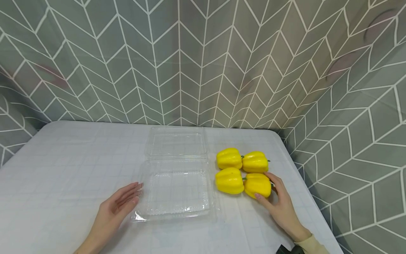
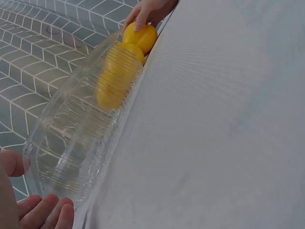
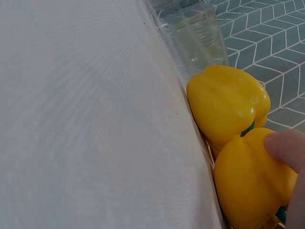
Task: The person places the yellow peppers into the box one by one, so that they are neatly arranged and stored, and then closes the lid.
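A clear plastic clamshell container (image 1: 177, 192) lies with its lid raised back, nothing inside. My left hand (image 1: 118, 208) is at its left edge, fingers loosely extended; in the left wrist view the thumb and fingertips (image 2: 45, 210) are right by the rim, and I cannot tell whether they press on it. To the right of the container, several yellow bell peppers sit in two rows. My right hand (image 1: 280, 204) holds the front right bell pepper (image 1: 257, 185) between thumb and fingers. Beside it is the front left bell pepper (image 1: 229, 181). Behind them are two more, one the back left pepper (image 1: 229, 158).
A white cloth (image 1: 73, 158) covers the table. Grey curtains with white chevron lines (image 1: 190, 63) hang behind the table and along its right side. Part of a black object (image 1: 289, 249) shows by the right sleeve.
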The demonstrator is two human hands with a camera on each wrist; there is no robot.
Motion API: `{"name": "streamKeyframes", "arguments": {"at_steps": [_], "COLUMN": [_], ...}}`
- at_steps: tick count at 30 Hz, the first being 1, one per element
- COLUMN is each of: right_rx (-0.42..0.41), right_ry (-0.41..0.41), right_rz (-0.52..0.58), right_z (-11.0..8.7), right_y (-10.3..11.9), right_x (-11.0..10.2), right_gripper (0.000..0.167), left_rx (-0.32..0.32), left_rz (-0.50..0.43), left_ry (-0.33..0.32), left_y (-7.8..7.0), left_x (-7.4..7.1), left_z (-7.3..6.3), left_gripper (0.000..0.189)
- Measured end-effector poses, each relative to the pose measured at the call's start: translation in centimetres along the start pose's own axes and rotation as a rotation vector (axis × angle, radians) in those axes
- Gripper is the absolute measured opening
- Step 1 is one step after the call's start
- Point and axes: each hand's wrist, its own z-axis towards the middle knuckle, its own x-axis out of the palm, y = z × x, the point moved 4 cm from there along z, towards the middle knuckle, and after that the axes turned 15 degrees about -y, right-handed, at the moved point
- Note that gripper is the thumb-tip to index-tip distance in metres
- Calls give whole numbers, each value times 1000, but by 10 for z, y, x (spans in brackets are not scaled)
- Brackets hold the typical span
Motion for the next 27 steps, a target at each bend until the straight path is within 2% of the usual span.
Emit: {"name": "streamKeyframes", "arguments": {"at_steps": [7,27], "right_rx": [2,-16], "right_ry": [-9,-44], "right_rz": [-18,30], "right_z": [0,1], "right_y": [-2,-1], "right_x": [0,1], "right_gripper": [76,76], "left_rx": [-13,-11], "left_rz": [-8,-10], "left_ry": [2,-3], "left_y": [1,1], "left_x": [0,0], "left_z": [0,0], "left_gripper": [39,39]}}
